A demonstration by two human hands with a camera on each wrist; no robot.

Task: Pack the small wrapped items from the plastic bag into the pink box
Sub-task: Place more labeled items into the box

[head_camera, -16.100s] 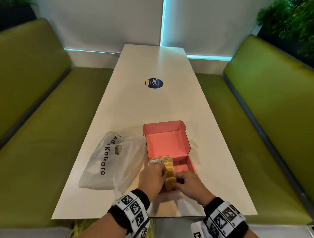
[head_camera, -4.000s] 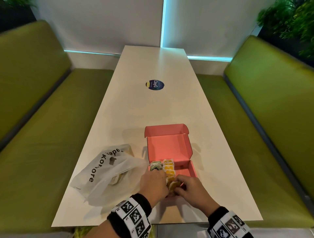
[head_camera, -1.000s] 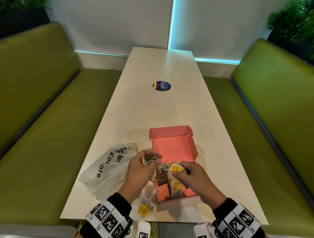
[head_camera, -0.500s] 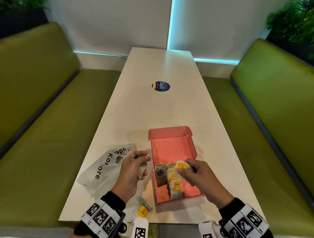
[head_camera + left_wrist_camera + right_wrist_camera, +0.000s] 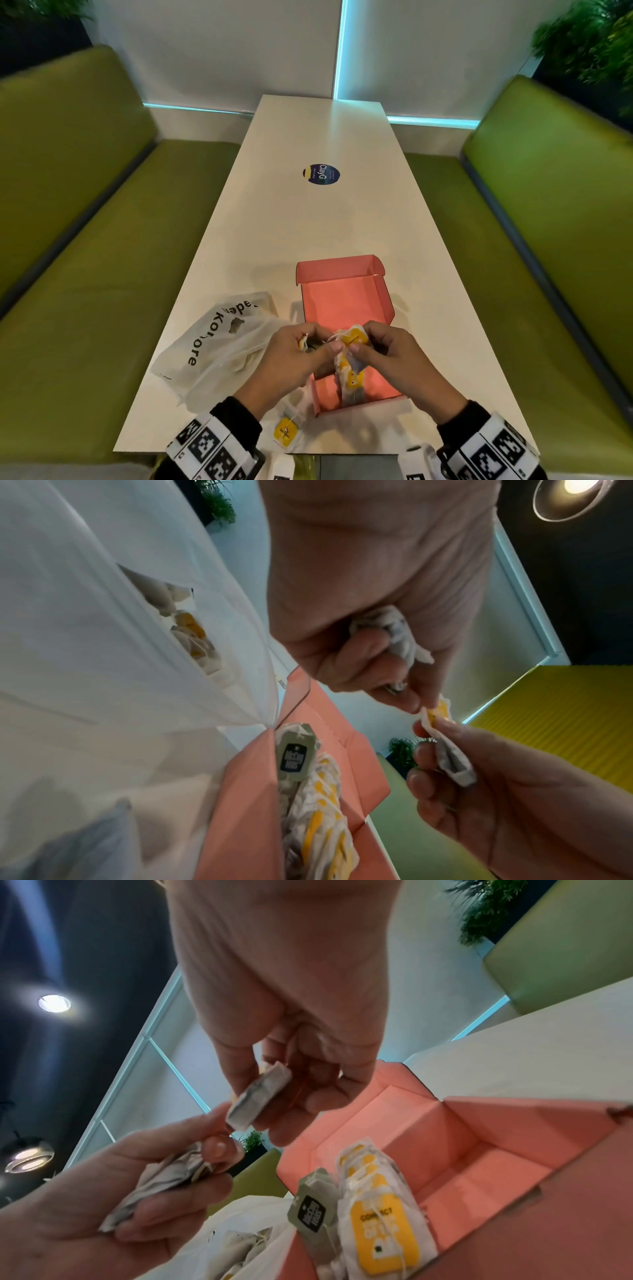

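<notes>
Since half a second ago both hands have come together over the near half of the pink box [image 5: 346, 301]. Plastic bag [image 5: 219, 342] lies left of it on the counter [image 5: 325, 219], more items inside. Left hand [image 5: 294, 359] grips a crumpled sachet bunch [image 5: 161, 1185]; right hand [image 5: 394, 356] pinches a yellow-tagged sachet [image 5: 354, 337]. One loose sachet [image 5: 286, 431] sits near the counter edge. Items look light, soft, crushable; best pinched at the wrapper edge.
</notes>
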